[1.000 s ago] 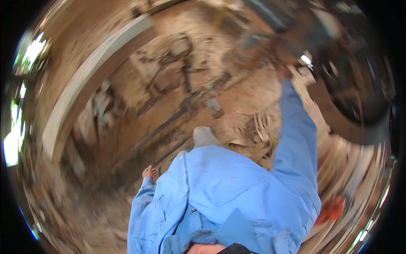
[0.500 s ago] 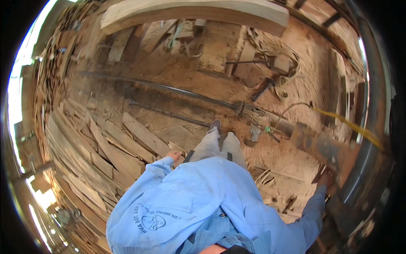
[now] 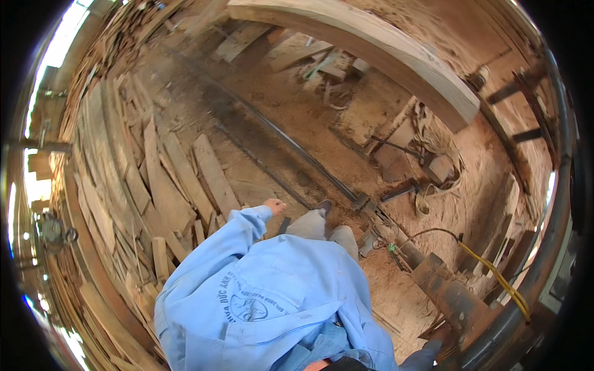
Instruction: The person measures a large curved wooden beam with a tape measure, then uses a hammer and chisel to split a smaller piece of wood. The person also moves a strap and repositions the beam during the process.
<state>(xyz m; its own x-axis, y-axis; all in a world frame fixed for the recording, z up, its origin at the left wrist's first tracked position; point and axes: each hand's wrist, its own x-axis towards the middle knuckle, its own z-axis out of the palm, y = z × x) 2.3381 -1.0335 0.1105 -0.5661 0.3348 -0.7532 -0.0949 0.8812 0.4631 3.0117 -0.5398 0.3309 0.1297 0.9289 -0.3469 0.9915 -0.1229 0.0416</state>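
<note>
My left hand (image 3: 275, 206) hangs in the air just left of my legs, its fingers curled together with nothing visible in them. Farther left, beyond it, lie loose wooden boards (image 3: 215, 173). My right hand (image 3: 442, 336) reaches out at the lower right beside a rusty metal machine housing (image 3: 455, 297). Shadow hides its fingers, so I cannot make out what it touches or holds. A large squared timber (image 3: 371, 43) lies across the far side.
Steel rails (image 3: 291, 145) run diagonally across the sawdust-covered floor to a metal fitting (image 3: 365, 204) near my feet. A yellow hose (image 3: 495, 272) arches at the right beside a thick dark pipe (image 3: 516, 324). Wood offcuts and pale strapping (image 3: 427, 130) lie beyond.
The view has swung leftward, so the timber and rails appear farther right and more tilted. My left hand has lifted slightly forward. My right arm now shows only at the lower edge.
</note>
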